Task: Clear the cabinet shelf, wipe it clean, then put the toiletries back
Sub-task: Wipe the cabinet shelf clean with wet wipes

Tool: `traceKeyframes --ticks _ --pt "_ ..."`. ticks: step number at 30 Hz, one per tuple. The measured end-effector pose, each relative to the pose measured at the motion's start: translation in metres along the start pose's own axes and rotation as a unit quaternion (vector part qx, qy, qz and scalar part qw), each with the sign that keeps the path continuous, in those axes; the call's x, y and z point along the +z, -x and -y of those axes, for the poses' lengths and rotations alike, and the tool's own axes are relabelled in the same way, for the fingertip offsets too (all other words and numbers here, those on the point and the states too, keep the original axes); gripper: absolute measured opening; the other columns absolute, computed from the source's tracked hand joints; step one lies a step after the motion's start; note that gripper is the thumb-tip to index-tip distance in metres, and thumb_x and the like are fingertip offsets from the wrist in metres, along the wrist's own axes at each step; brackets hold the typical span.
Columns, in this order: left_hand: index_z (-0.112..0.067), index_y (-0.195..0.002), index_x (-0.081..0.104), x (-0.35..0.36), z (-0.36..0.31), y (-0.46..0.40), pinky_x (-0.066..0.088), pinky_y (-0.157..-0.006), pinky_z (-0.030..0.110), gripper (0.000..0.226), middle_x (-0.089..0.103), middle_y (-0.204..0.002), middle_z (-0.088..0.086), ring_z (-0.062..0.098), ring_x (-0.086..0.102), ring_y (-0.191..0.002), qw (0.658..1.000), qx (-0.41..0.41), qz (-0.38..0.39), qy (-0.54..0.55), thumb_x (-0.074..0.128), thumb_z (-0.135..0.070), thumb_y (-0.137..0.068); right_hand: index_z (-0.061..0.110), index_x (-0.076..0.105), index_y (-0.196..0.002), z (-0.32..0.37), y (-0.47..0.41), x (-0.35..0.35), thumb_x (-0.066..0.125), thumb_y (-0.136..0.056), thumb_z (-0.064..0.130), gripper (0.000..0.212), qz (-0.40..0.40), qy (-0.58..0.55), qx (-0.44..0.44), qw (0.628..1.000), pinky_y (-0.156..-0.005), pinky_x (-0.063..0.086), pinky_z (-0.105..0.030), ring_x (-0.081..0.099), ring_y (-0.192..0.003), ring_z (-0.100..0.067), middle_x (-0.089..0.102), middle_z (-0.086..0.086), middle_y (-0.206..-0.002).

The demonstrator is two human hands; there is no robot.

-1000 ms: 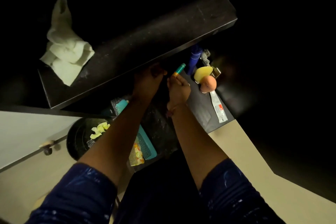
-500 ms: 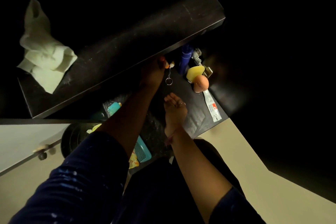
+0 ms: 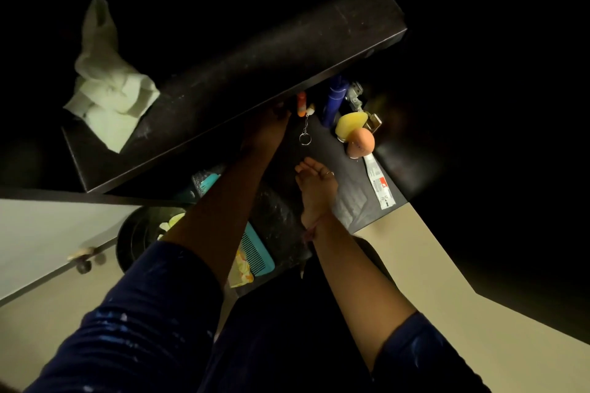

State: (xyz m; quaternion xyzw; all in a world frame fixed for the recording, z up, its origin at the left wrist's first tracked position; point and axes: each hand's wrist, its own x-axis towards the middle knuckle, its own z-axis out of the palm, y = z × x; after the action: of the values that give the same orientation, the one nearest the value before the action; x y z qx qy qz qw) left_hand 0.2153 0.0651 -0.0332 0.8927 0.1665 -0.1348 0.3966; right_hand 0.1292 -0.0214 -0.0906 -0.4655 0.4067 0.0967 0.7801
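Two dark shelves sit in a dim cabinet. A crumpled white cloth (image 3: 108,96) lies on the left end of the upper shelf (image 3: 255,73). My left hand (image 3: 266,129) reaches under that shelf's front edge, its fingertips in shadow next to a small orange tube (image 3: 301,104) with a keyring (image 3: 305,139). Whether it holds the tube is unclear. My right hand (image 3: 316,183) rests palm up with relaxed fingers on the lower shelf (image 3: 354,207), holding nothing. A blue bottle (image 3: 333,99), a yellow sponge (image 3: 349,124), an orange egg-shaped sponge (image 3: 360,142) and a white sachet (image 3: 378,183) lie to the right.
A teal comb (image 3: 255,252) and a yellow packet (image 3: 242,271) lie under my left forearm. A black bowl (image 3: 127,239) with yellow pieces sits at the lower left. The pale cabinet door with a knob (image 3: 83,260) stands open on the left. A metal clip (image 3: 354,94) lies behind the sponges.
My left hand has carried the orange tube with the keyring forward under the upper shelf's edge. My right hand has let go, drawn back toward me and turned palm up.
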Motion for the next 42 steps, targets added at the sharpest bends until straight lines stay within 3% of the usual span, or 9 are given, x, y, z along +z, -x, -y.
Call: traceKeyframes --ticks 7,10,14,17,20,23,31,36,42 --pt "-0.009 -0.117 0.059 -0.044 0.023 0.084 0.046 -0.095 0.023 0.028 0.066 -0.111 0.005 0.016 0.062 -0.106 0.992 0.005 0.053 0.116 0.059 -0.011 -0.089 0.008 0.061 -0.102 0.007 0.018 -0.003 0.046 -0.090 -0.005 0.023 0.037 0.071 0.035 0.996 -0.073 0.052 -0.016 0.061 -0.074 -0.007 0.063 -0.002 -0.081" --pt "-0.015 -0.107 0.062 -0.055 0.041 0.142 0.047 -0.076 0.006 0.017 0.065 -0.090 -0.009 -0.008 0.062 -0.079 0.993 0.013 0.049 0.107 0.054 -0.013 -0.092 0.008 0.064 -0.107 0.003 0.033 -0.008 0.057 -0.088 0.006 0.020 0.100 0.189 0.029 0.977 -0.075 0.052 -0.020 0.061 -0.074 -0.009 0.065 -0.001 -0.080" --pt "-0.011 -0.103 0.061 -0.054 0.075 0.185 0.052 -0.072 0.022 0.015 0.065 -0.096 -0.003 0.012 0.065 -0.086 0.994 -0.049 -0.036 0.095 0.056 -0.019 -0.092 0.006 0.064 -0.110 -0.016 0.056 -0.009 0.066 -0.084 0.013 0.027 0.139 0.388 -0.068 0.909 -0.067 0.048 -0.009 0.060 -0.078 -0.008 0.069 -0.005 -0.092" --pt "-0.003 -0.104 0.056 -0.045 0.112 0.183 0.052 -0.067 0.026 0.026 0.065 -0.094 0.006 0.020 0.064 -0.084 0.991 -0.105 -0.066 0.050 0.062 -0.023 -0.088 0.010 0.061 -0.115 -0.032 0.071 -0.003 0.068 -0.083 0.024 0.036 0.170 0.488 -0.124 0.847 -0.065 0.049 -0.016 0.059 -0.084 -0.010 0.066 -0.007 -0.106" --pt "0.006 -0.106 0.053 -0.033 0.137 0.174 0.045 -0.081 0.036 0.039 0.056 -0.103 0.021 0.036 0.055 -0.102 0.984 -0.173 -0.035 -0.021 0.067 -0.019 -0.079 0.015 0.058 -0.118 -0.054 0.080 0.011 0.068 -0.080 0.042 0.047 0.177 0.556 -0.172 0.794 -0.073 0.051 -0.030 0.059 -0.097 -0.019 0.062 -0.006 -0.112" --pt "0.009 -0.117 0.045 -0.024 0.134 0.174 0.042 -0.096 0.041 0.053 0.047 -0.116 0.020 0.032 0.044 -0.115 0.974 -0.226 -0.029 -0.009 0.067 -0.023 -0.081 0.018 0.056 -0.118 -0.069 0.083 0.024 0.068 -0.078 0.043 0.049 0.149 0.614 -0.204 0.748 -0.081 0.047 -0.034 0.053 -0.110 -0.027 0.057 -0.010 -0.119" --pt "-0.002 -0.107 0.039 -0.008 0.143 0.170 0.053 -0.085 0.048 0.050 0.055 -0.112 0.019 0.035 0.058 -0.102 0.956 -0.268 -0.062 0.106 0.074 -0.019 -0.076 0.010 0.055 -0.114 -0.085 0.077 0.034 0.076 -0.064 0.038 0.060 0.086 0.572 -0.148 0.802 -0.086 0.052 -0.043 0.058 -0.104 -0.031 0.061 -0.014 -0.113" --pt "-0.002 -0.116 0.039 -0.006 0.148 0.170 0.053 -0.080 0.035 0.056 0.054 -0.109 0.011 0.027 0.058 -0.097 0.936 -0.307 -0.079 0.154 0.074 -0.019 -0.076 0.003 0.065 -0.101 -0.085 0.076 0.035 0.076 -0.069 0.036 0.047 0.116 0.564 -0.114 0.809 -0.068 0.053 -0.029 0.067 -0.089 -0.028 0.070 -0.014 -0.097" --pt "0.000 -0.107 0.058 -0.007 0.151 0.172 0.055 -0.072 0.033 0.027 0.065 -0.105 0.016 0.027 0.065 -0.091 0.913 -0.339 -0.060 0.219 0.061 -0.017 -0.086 0.004 0.072 -0.098 -0.084 0.082 0.035 0.075 -0.073 0.035 0.040 0.169 0.537 -0.055 0.825 -0.077 0.057 -0.039 0.069 -0.088 -0.028 0.073 -0.016 -0.095"
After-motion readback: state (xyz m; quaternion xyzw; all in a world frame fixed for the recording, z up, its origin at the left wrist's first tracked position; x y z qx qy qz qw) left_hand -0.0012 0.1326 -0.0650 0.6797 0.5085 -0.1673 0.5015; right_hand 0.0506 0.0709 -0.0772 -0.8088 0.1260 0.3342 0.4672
